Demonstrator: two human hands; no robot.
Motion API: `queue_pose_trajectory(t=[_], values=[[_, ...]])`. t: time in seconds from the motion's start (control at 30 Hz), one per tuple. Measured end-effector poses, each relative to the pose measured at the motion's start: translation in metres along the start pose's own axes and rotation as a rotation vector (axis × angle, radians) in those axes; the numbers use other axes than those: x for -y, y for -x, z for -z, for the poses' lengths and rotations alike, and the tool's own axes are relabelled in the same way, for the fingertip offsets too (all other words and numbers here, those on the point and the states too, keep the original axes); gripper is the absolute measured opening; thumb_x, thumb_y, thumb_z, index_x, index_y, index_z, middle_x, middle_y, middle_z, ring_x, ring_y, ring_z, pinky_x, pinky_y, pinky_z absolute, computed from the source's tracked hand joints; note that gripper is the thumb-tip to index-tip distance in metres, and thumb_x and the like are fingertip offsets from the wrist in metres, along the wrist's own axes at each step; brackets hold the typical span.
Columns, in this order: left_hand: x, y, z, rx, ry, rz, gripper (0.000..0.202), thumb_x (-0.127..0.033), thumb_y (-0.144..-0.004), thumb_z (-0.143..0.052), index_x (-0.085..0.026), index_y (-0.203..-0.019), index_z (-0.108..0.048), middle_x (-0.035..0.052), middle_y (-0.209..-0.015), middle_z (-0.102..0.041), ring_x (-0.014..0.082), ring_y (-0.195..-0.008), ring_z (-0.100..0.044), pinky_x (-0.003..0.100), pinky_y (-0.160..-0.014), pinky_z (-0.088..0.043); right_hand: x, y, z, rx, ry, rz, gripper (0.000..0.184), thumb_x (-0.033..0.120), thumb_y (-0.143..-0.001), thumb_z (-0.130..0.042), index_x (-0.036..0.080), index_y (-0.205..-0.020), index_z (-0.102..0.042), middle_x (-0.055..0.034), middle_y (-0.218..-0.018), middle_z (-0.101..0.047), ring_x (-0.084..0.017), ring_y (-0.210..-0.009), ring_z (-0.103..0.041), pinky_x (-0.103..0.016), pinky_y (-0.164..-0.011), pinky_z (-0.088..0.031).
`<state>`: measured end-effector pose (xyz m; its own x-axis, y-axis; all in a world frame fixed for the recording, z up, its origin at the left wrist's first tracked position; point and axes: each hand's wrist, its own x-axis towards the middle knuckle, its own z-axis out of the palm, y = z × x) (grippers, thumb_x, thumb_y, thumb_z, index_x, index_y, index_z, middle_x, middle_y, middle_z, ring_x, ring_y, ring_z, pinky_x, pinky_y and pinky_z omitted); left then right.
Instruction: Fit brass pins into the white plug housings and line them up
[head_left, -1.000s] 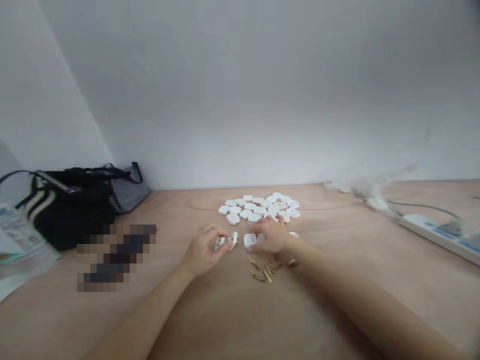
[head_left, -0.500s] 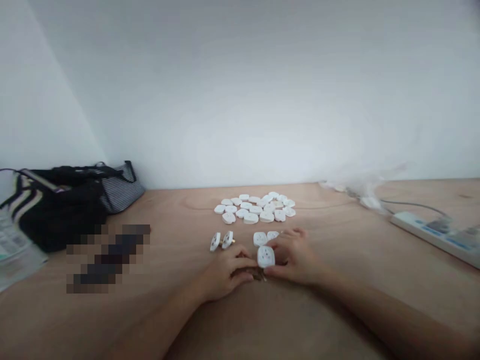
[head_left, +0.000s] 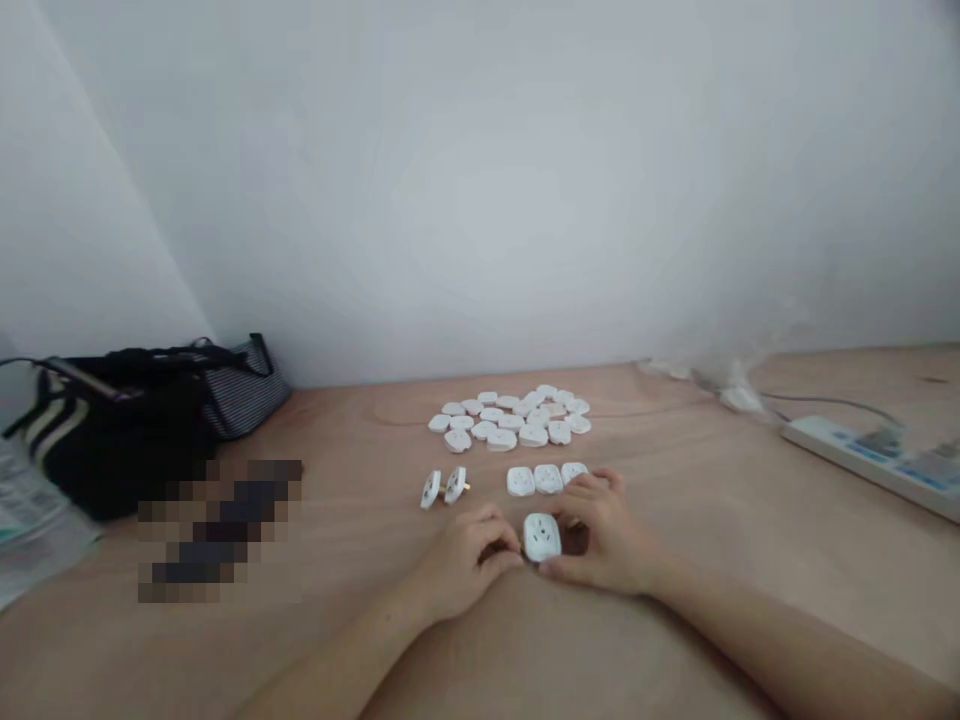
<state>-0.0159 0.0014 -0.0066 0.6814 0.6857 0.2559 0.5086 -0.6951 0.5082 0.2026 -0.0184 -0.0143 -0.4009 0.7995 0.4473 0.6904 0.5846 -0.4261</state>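
Note:
My right hand (head_left: 604, 530) grips a white plug adapter (head_left: 542, 538) between thumb and fingers, its slotted socket face turned towards me. Close on its left side, my left hand (head_left: 476, 555) is closed in a pinch; whatever its fingertips hold is too small to make out. Just beyond lies a row of three white adapter faces (head_left: 547, 479), the right one partly behind my right fingers. Further left, two more adapters (head_left: 455, 485) stand on edge with brass pins showing.
Several white adapter pieces (head_left: 501, 439) lie clustered towards the wall. A power strip (head_left: 885, 465) with a cable and a clear plastic bag (head_left: 739, 385) are on the right. A black bag (head_left: 135, 430) and a blurred-out dark object (head_left: 225, 525) are on the left.
The adapter in my right hand has shifted slightly right and nearer to me. My left hand has closed its fingers, and the brownish bits seen beneath them no longer show.

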Motion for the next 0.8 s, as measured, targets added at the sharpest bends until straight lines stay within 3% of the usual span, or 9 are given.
queue_pose_trajectory(t=[0.27,0.37,0.47,0.63,0.8], values=[[0.007,0.001,0.001,-0.139,0.010,0.024,0.010,-0.018,-0.085,-0.051,-0.016,-0.075,-0.053,0.0016,-0.074,-0.057,0.0166,-0.072,-0.053,0.026,-0.066,-0.041,-0.001,-0.002,-0.002,-0.002,-0.014,-0.006,0.036,0.046,-0.060,-0.072,0.026,-0.088,-0.062,0.0001,-0.078,-0.064,-0.022,-0.083,-0.053,-0.046,-0.091,-0.021],[0.008,0.003,0.001,-0.196,0.076,0.033,0.009,-0.015,-0.087,-0.046,-0.017,-0.088,-0.055,0.0018,-0.076,-0.058,0.0152,-0.071,-0.056,0.025,-0.066,-0.043,0.000,-0.002,-0.003,0.009,-0.030,0.007,0.038,0.046,-0.060,-0.073,0.028,-0.092,-0.062,0.0003,-0.080,-0.064,-0.023,-0.085,-0.053,-0.046,-0.091,-0.020],[0.008,0.003,0.004,-0.214,0.066,-0.015,0.021,-0.015,-0.089,-0.042,-0.019,-0.103,-0.058,0.0036,-0.084,-0.061,0.0159,-0.077,-0.058,0.026,-0.072,-0.044,0.001,-0.002,-0.005,0.016,-0.041,0.020,0.043,0.047,-0.061,-0.072,0.030,-0.099,-0.061,-0.0004,-0.083,-0.065,-0.024,-0.087,-0.053,-0.047,-0.092,-0.020],[0.011,0.003,0.007,-0.218,0.090,-0.002,0.021,-0.018,-0.089,-0.045,-0.018,-0.096,-0.064,0.0041,-0.084,-0.066,0.0166,-0.080,-0.061,0.027,-0.074,-0.046,0.004,-0.003,-0.006,0.013,-0.040,0.026,0.044,0.046,-0.061,-0.072,0.032,-0.101,-0.060,0.0003,-0.086,-0.065,-0.023,-0.089,-0.053,-0.047,-0.093,-0.018],[0.010,0.004,0.004,-0.188,0.306,0.110,0.013,-0.021,-0.085,-0.052,-0.016,-0.089,-0.063,0.0021,-0.075,-0.067,0.0153,-0.068,-0.064,0.025,-0.067,-0.049,0.008,-0.005,-0.007,0.008,-0.038,0.018,0.039,0.048,-0.062,-0.071,0.029,-0.095,-0.061,-0.0006,-0.083,-0.065,-0.023,-0.088,-0.053,-0.046,-0.092,-0.020]])
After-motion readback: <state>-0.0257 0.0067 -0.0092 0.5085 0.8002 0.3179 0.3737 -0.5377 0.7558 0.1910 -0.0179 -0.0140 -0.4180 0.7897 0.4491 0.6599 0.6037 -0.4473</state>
